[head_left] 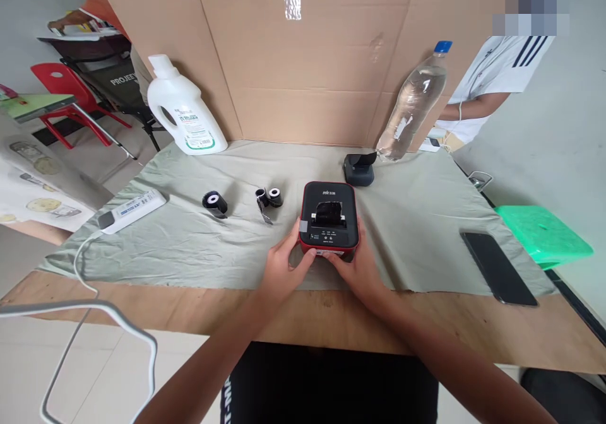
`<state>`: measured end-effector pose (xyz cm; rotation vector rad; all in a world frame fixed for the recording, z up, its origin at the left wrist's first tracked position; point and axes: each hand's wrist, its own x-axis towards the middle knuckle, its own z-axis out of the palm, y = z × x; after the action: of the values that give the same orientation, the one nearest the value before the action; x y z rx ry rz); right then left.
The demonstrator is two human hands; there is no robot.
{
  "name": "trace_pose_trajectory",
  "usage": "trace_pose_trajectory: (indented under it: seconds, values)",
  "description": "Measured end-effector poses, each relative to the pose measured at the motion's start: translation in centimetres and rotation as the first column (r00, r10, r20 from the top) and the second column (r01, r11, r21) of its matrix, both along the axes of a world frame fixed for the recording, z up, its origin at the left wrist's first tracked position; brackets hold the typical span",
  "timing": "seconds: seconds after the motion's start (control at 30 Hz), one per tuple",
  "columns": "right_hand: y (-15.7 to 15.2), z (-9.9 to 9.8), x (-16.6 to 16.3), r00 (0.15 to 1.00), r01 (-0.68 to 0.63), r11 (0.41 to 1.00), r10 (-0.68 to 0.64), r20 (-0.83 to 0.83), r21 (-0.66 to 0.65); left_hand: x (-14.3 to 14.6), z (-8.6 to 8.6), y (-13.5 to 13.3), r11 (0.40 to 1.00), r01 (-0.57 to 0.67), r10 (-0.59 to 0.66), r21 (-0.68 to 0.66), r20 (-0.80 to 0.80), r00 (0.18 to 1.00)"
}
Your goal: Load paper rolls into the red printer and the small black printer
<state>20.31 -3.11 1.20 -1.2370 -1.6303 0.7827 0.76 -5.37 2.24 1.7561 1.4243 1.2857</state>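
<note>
A small label printer (329, 222) with a black top and red sides lies on the grey-green cloth in front of me. My left hand (284, 269) grips its left side, thumb at the near edge. From the right, my right hand (360, 272) holds the other side, its thumb also at the near edge. A piece of black strip sticks out of the slot on top. Left of the printer are two small black rolls (268, 197) with a loose tail, and a larger black roll (214, 203) with a white core. Behind it to the right sits a small dark device (358, 170).
A cardboard screen (303, 64) stands behind, with a white detergent bottle (187, 115) and a water bottle (414, 105) against it. A power strip (135, 211) with a cable lies left, a phone (499, 267) right. A green stool (544, 235) and people are beyond the table.
</note>
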Motion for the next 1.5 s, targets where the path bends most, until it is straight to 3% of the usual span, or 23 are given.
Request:
trace_pose_trajectory:
  seconds: [0.37, 0.53, 0.77, 1.2, 1.5]
  values:
    - [0.2, 0.0, 0.8, 0.999, -0.033, 0.999, 0.032, -0.021, -0.022, 0.4, -1.0, -0.3, 0.996, -0.051, 0.050, 0.069, 0.015, 0.999]
    - [0.2, -0.2, 1.0, 0.999, -0.022, 1.000, 0.023, 0.045, -0.015, 0.8, -0.8, -0.2, 0.978, -0.059, 0.066, 0.199, -0.030, 0.997]
    - [0.8, -0.2, 1.5, 0.974, -0.001, 0.990, -0.032, 0.226, 0.143, 0.6, -0.9, 0.2, 0.931, -0.069, 0.152, 0.359, -0.207, 0.966]
    - [1.5, 0.0, 1.9, 0.972, -0.025, 0.963, -0.039, 0.231, 0.267, 0.4, -1.2, 0.8, 0.900, -0.051, 0.252, 0.434, -0.420, 0.872]
    - [1.7, 0.7, 2.2, 0.974, -0.089, 0.954, 0.023, 0.227, 0.287, 0.1, -1.5, 1.3, 0.901, 0.077, 0.100, 0.427, -0.377, 0.921]
